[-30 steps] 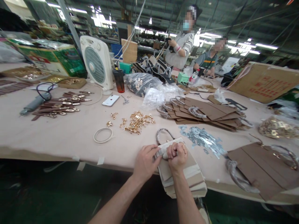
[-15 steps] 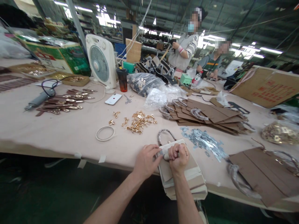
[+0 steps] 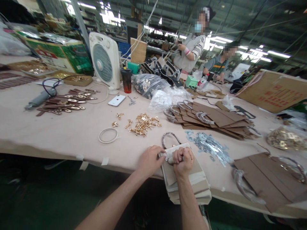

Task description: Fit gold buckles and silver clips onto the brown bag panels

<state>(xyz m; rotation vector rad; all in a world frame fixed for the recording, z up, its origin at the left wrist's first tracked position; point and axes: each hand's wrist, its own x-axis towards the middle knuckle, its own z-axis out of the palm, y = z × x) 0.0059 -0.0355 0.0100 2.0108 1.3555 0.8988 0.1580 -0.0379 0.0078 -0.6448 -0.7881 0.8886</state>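
Note:
A beige bag panel (image 3: 170, 174) with a plastic-wrapped handle (image 3: 170, 134) lies at the table's front edge, on other pale layers. My left hand (image 3: 152, 159) is at its upper left corner, thumb and forefinger closed around a small metal plate (image 3: 165, 155) against the panel. Over the panel's upper middle, my right hand (image 3: 183, 159) is closed in a fist. A pale, rounded thing (image 3: 170, 158) shows at the fist's left side; the fingers hide most of it. Gold fittings (image 3: 144, 124) lie beyond my hands, and flat silvery plates (image 3: 211, 147) to the right.
A tape roll (image 3: 108, 135), a phone (image 3: 116, 100), a power tool (image 3: 39, 99) and brown straps (image 3: 66, 103) lie left. A fan (image 3: 104, 60) stands behind. Brown bag pieces (image 3: 216, 119) are stacked at right; another bag piece (image 3: 271, 179) lies nearer. Two people are across the table.
My left hand has shifted slightly up and left, and its fingers cover the metal plate differently. The right fist stays in almost the same place.

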